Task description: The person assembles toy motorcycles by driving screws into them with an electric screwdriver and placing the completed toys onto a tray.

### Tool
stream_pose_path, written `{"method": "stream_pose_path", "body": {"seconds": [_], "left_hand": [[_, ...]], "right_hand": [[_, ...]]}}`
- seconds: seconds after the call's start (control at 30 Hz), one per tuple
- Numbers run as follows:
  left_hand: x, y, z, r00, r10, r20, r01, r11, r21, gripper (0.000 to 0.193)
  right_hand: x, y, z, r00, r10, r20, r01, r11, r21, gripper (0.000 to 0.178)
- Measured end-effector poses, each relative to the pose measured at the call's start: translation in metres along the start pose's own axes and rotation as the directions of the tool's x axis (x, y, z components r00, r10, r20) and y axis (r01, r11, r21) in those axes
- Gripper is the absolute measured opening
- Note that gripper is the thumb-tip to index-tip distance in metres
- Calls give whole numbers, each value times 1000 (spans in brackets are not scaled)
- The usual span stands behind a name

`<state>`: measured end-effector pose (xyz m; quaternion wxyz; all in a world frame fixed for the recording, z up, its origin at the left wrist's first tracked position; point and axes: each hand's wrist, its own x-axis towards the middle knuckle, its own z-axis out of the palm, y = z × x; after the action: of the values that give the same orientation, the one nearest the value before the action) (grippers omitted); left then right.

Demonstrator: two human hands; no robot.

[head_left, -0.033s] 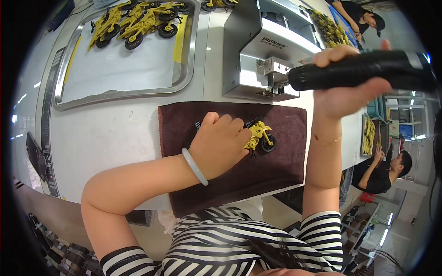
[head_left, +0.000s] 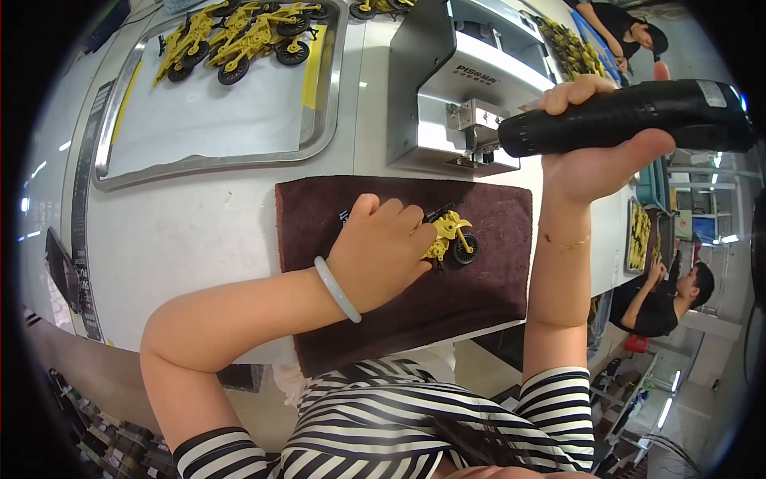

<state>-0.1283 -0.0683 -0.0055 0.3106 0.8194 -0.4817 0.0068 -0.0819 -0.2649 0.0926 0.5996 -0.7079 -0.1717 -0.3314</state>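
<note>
My left hand is closed on a yellow toy motorcycle lying on a dark brown cloth. Its front wheel and yellow fork show to the right of my fingers, while the rear is mostly covered by the hand. My right hand is raised at the right, wrapped around a black electric screwdriver. The tool lies almost level in the picture, its front end pointing left at the metal outlet block of a grey screw feeder. Whether the bit touches the block I cannot tell.
A metal tray at the far left holds several yellow toy motorcycles on white paper. More yellow parts lie behind the feeder. Two other people work at the right, one far back and one beside a tray.
The screwdriver has tilted slightly in my right hand, and the fingers around it have shifted a little. My left hand and the toy motorcycle have stayed in place.
</note>
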Motion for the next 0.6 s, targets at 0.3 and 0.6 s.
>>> {"method": "stream_pose_path", "body": {"seconds": [0.3, 0.6], "left_hand": [[1, -6, -17, 977, -36, 211, 69, 987, -147, 52], [-1, -8, -8, 983, -5, 183, 34, 988, -153, 52]], "right_hand": [[-24, -11, -1, 995, 14, 103, -48, 941, 334, 79], [-104, -56, 27, 993, 62, 104, -100, 906, 411, 89]]}}
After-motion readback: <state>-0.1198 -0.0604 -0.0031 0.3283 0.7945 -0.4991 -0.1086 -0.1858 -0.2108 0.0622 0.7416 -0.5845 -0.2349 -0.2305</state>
